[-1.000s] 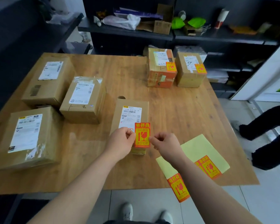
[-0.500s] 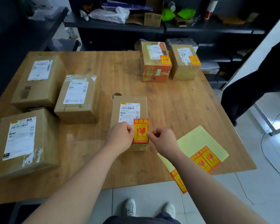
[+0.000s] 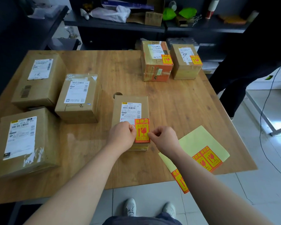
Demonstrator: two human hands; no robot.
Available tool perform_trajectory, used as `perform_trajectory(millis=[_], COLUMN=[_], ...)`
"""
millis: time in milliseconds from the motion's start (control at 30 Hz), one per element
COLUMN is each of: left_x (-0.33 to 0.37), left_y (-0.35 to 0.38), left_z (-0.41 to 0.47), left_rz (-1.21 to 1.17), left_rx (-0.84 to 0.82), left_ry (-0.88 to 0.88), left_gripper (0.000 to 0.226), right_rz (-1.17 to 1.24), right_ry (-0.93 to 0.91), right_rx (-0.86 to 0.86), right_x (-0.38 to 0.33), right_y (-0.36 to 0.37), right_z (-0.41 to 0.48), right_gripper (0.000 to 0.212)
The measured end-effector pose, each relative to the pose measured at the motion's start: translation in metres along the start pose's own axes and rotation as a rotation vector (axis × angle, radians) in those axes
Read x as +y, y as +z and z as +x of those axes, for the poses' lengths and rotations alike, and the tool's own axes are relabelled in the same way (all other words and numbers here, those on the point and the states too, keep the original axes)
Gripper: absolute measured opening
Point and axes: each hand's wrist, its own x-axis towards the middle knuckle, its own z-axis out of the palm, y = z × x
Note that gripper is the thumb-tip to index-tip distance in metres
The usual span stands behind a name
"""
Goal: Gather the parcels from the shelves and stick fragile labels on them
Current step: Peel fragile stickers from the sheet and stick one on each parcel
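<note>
A small cardboard parcel [image 3: 131, 101] lies in the middle of the wooden table [image 3: 177, 103]. An orange fragile label [image 3: 142, 129] sits over its near right corner, beside the white shipping label. My left hand [image 3: 122, 135] pinches the fragile label's left edge and my right hand [image 3: 164, 138] pinches its right edge. Three unlabelled parcels stand on the left: a far one [image 3: 39, 78], a middle one [image 3: 79, 98] and a near one [image 3: 23, 140]. Two parcels at the far right, an orange-taped one [image 3: 156, 62] and a plain one [image 3: 185, 62], carry fragile labels.
A yellow backing sheet [image 3: 199, 143] with more fragile labels lies at the table's near right corner and hangs over the edge. Dark shelves [image 3: 113, 25] with bags and a box stand behind the table. A person in dark clothes [image 3: 250, 62] stands at the right, near a cable on the floor.
The label has come down onto the parcel's near right corner, with both hands still pinching its edges. The person at the right has walked closer to the table.
</note>
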Motion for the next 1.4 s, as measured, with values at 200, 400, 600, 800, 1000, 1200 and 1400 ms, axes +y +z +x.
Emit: perform_trajectory(millis=[200,400,600,800,1000,1200,1400], left_x=[0.002,0.003,-0.001,-0.024,-0.027,-0.021,-0.027], left_y=[0.002,0.003,0.007,0.019,0.016,0.010,0.008], left_z=[0.002,0.002,-0.010,-0.013,-0.010,-0.012,-0.018], left_rz=[0.059,0.045,0.048,0.151,0.279,0.371,0.452], left_rx=[0.012,0.029,0.134,0.232,0.190,0.066,0.025], left_ry=[0.000,-0.006,0.117,0.402,0.412,0.327,0.323], left_gripper=[0.026,0.023,0.010,0.032,0.045,0.058,0.065], right_rz=[-0.028,-0.036,-0.089,-0.399,-0.713,-0.752,-0.742], right_ry=[-0.012,0.008,-0.005,-0.295,-0.389,-0.377,-0.400], right_rx=[0.020,0.032,0.058,0.009,0.066,0.061,0.044], right_x=[0.000,-0.003,-0.005,-0.003,0.002,0.006,0.021], right_y=[0.001,0.001,-0.005,0.003,0.007,0.008,0.005], right_z=[0.000,0.000,0.000,-0.002,0.000,-0.003,-0.015], right_gripper=[0.016,0.015,0.020,0.038,0.051,0.058,0.061])
